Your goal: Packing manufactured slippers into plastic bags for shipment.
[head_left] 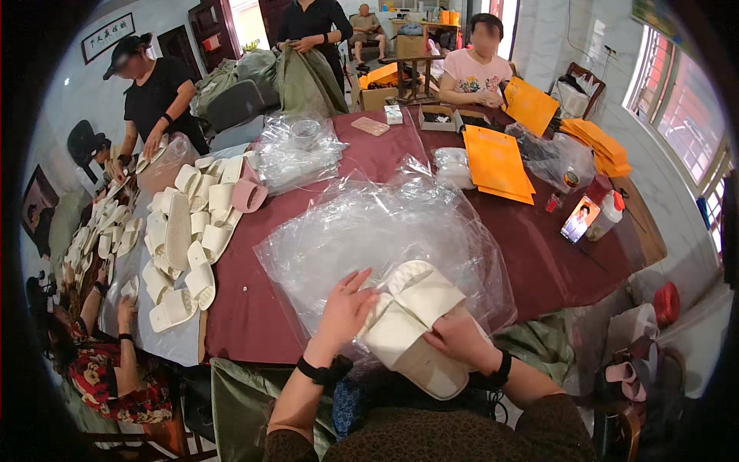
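A pair of cream slide slippers (419,292) is held just above the near table edge, one lying against the other. My right hand (462,343) is closed on the pair from the right, its fingertips at a strap's edge. My left hand (344,309) has its fingers stretched out and apart, touching the pair's left side; part of its thumb side is hard to make out. Under and beyond the slippers spreads a stack of large clear plastic bags (377,223).
Cream slippers (185,231) are heaped at left, with one pink slipper (249,192). More clear bags (299,150) lie behind. Orange envelopes (496,165), a lit phone (579,221) and a bottle (608,214) are at right. Several people work around the maroon-covered table (246,308).
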A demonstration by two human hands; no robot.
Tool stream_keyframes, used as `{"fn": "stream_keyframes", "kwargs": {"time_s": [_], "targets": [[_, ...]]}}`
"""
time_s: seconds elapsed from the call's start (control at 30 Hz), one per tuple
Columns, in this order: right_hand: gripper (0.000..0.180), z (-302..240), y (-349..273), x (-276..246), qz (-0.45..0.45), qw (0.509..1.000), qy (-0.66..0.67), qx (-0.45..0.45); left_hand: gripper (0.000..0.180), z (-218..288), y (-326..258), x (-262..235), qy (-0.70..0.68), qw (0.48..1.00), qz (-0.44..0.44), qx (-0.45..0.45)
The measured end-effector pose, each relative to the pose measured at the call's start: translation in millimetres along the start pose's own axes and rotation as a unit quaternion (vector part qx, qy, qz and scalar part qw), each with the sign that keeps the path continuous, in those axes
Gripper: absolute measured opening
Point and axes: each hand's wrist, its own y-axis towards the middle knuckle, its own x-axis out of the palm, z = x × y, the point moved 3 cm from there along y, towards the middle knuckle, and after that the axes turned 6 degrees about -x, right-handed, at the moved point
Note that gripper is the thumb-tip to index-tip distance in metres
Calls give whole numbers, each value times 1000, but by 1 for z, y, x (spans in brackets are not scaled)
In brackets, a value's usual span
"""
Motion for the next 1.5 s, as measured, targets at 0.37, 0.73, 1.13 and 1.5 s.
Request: {"fn": "stream_keyframes", "kwargs": {"time_s": [0.37,0.73,1.13,1.5], "targets": [[26,-16,22,-9,84,995,20,56,21,46,-16,3,33,987,52,147],[25,-9,38,15,87,994,-47,-39,31,82,-24,11,67,974,59,208],[37,-12,120,17,89,991,-29,99,32,84,-35,21,-63,983,-9,170],[28,-5,100,83,243,946,56,-208,29,76,-30,22,29,982,22,185]]}}
